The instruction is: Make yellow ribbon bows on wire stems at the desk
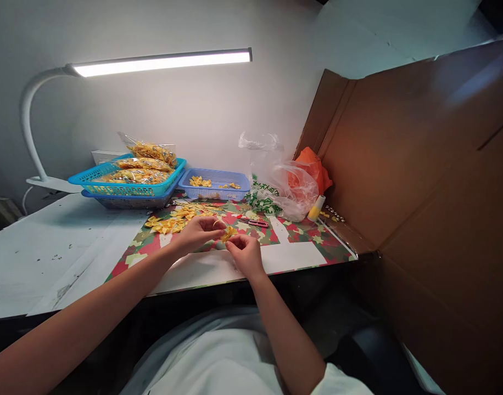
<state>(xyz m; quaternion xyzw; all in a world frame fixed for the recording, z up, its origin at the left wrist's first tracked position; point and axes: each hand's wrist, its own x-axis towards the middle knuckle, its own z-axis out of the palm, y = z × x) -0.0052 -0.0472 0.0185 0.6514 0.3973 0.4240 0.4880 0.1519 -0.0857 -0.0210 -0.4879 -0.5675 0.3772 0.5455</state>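
Pinching a yellow piece (229, 234), perhaps a bow, at twelve o'clock over the mat (317, 241); my left hand (202, 230) and right hand (248, 254) have fingertips nearly closed on it. Beyond, loose pieces (169, 224) lie at ten, a pink tool (255, 223) at two.

From afar, I see a lit lamp (163, 62) arching in from the left, brightening a pale wall (185, 104) behind a white table (24, 247); tall brown cardboard (432, 153) stands at right, and shadow darkens the space below the table's front edge.
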